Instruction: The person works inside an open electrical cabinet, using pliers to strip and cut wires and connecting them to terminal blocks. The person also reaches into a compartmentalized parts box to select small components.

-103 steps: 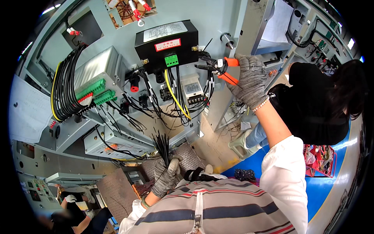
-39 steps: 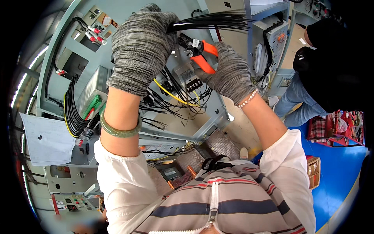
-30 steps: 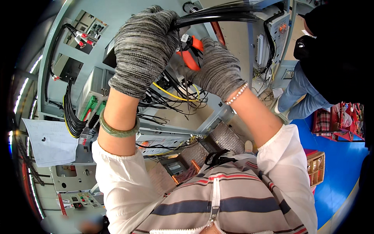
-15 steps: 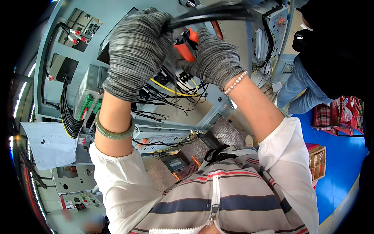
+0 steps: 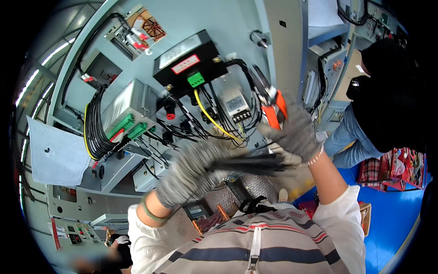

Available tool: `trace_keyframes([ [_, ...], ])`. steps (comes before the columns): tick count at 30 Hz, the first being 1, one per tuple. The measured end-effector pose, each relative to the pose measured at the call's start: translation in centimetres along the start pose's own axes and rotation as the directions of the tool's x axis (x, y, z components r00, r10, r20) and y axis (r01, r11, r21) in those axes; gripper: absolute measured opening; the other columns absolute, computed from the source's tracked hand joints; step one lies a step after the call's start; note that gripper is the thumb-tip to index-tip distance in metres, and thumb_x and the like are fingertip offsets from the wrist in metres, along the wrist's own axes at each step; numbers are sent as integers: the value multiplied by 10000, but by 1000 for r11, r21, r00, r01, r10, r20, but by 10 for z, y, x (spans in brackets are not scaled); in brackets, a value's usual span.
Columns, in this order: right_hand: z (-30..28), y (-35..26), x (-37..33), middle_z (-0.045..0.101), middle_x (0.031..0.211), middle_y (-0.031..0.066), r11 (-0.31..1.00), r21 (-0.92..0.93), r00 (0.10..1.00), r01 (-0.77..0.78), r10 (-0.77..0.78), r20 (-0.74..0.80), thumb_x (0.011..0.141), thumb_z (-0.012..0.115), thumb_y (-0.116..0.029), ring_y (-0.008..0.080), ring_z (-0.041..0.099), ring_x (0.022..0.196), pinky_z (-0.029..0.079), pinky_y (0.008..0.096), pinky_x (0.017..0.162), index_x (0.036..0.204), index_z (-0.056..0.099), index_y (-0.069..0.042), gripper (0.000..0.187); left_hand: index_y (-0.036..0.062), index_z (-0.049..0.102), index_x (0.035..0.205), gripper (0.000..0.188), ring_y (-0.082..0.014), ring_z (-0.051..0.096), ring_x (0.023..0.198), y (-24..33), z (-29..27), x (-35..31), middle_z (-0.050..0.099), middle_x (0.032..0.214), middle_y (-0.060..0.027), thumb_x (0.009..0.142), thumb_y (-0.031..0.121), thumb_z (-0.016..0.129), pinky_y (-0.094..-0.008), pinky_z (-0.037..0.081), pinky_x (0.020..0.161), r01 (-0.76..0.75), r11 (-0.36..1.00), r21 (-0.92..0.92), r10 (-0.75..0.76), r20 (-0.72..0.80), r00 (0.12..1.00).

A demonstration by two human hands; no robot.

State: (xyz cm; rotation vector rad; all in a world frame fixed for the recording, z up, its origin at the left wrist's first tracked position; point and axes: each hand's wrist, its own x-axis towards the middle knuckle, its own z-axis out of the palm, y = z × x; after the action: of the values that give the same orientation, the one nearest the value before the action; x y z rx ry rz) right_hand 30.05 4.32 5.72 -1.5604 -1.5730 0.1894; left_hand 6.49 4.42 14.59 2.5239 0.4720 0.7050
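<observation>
My left hand (image 5: 194, 171), in a grey striped knit glove, is closed on a bundle of thin black strips (image 5: 253, 164). They point to the right and are blurred by motion, so their exact kind is unclear. In the matching glove, my right hand (image 5: 296, 134) grips a pair of pliers (image 5: 275, 112) by orange-and-black handles, jaws pointing up toward the panel. Just beyond both hands, black wires (image 5: 196, 130) and a yellow wire (image 5: 207, 114) run among the mounted parts. A small light-coloured module (image 5: 236, 102) sits left of the pliers.
On the grey-green cabinet panel (image 5: 237, 23) are a black box (image 5: 189, 61) with a green connector and a grey terminal unit (image 5: 130, 112). A paper sheet (image 5: 57, 153) hangs at left. At right stand a person in jeans (image 5: 358, 137) and a red tool bin (image 5: 394, 169).
Both hands have come down and nearer to me, the left one with the black strips. The right hand, with the pliers, is now farther right. More of the panel shows.
</observation>
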Motion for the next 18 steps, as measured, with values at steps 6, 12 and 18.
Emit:
trace_keyframes([
  [6,22,-27,-54,628,776,136,843,538,959,24,-172,227,632,750,-443,280,643,725,509,359,682,1211,446,-12,783,49,541,1171,397,-284,651,754,-26,37,-81,658,918,-146,803,173,628,-333,514,667,293,940,-177,-306,-53,950],
  [12,56,-81,-45,602,940,164,935,341,907,-100,-56,418,601,783,-446,310,621,852,500,379,717,1177,463,-45,772,4,627,981,200,-48,482,583,-19,16,-71,600,728,0,867,169,620,-177,344,521,185,890,-417,-449,-729,517],
  [18,82,-100,-7,617,971,177,998,39,985,-43,36,169,596,767,-451,292,630,869,504,358,749,1204,437,40,849,-5,638,1015,241,-102,637,779,-3,-56,-47,690,863,-82,806,108,679,-245,490,721,215,951,222,11,-721,693],
])
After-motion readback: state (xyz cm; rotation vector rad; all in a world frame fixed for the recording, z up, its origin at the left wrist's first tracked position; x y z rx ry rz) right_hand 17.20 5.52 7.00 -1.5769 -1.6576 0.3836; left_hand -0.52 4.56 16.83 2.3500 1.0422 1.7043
